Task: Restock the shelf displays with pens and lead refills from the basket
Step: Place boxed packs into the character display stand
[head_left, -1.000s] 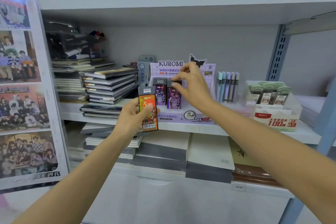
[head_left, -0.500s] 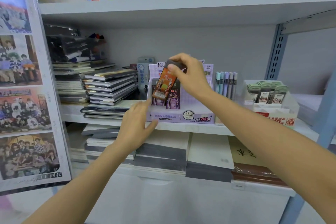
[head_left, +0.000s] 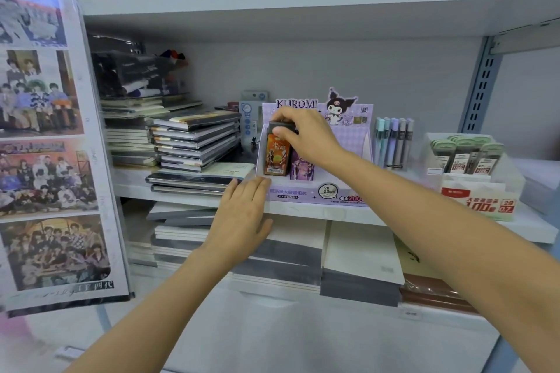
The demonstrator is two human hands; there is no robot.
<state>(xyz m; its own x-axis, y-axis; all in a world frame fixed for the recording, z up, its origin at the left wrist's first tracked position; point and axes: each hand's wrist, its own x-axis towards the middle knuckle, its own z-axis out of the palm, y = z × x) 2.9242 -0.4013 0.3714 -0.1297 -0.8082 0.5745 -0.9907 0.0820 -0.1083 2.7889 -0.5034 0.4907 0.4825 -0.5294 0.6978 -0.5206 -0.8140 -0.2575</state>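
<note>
**Now at the display's left end: orange refill pack**

The orange lead refill pack [head_left: 275, 157] stands upright in the left end of the purple Kuromi display [head_left: 318, 192], just beside a purple pack [head_left: 301, 167]. The right hand [head_left: 306, 136] pinches its dark cap from above, thumb in front and fingers curled over, hiding most of the cap. The wrist covers the purple pack's top. The display's front wall hides the orange pack's foot. The left hand [head_left: 242, 215] lies flat, fingers straight and together, fingertips at the display's front left corner on the shelf [head_left: 303, 212] edge. Whether they press it is unclear. Pens [head_left: 394, 142] stand further right.
</note>
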